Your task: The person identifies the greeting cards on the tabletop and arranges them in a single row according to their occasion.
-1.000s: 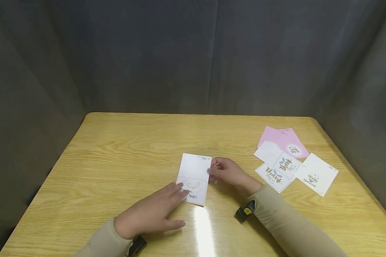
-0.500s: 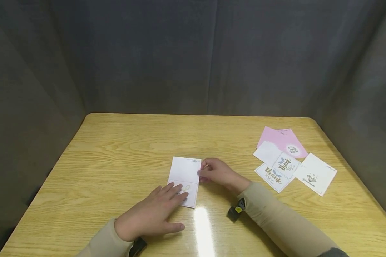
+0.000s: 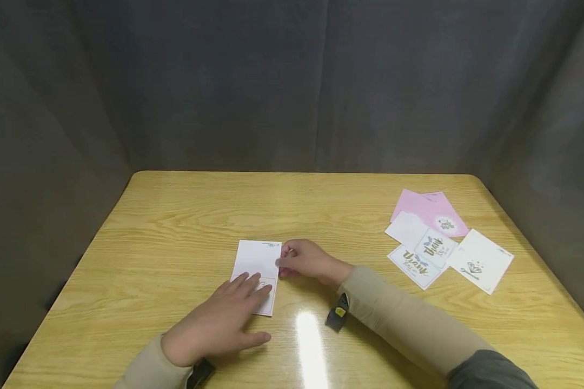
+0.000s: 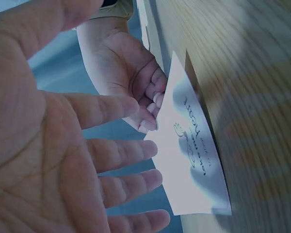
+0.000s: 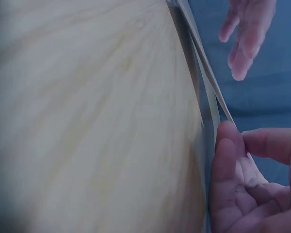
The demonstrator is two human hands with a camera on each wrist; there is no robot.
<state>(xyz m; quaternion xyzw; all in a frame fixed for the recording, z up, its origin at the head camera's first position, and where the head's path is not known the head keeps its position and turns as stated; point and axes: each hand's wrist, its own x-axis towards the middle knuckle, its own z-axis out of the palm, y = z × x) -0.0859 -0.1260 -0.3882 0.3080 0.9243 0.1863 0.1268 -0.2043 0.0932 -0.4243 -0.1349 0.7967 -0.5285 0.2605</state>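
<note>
left hand (image 3: pixel 216 322) spread; right hand (image 3: pixel 311 262) pinches right edge of white card (image 3: pixel 255 259). wooden table (image 3: pixel 175 232) below. overlapping cards (image 3: pixel 436 244) at table's right. white card near middle, left hand over near half, contact unclear.

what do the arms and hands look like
The left hand and right hand are bare. The left sleeve and right sleeve are beige, with dark grey fabric above the right one. Each wrist has a black device, the right with a yellow mark.
</note>
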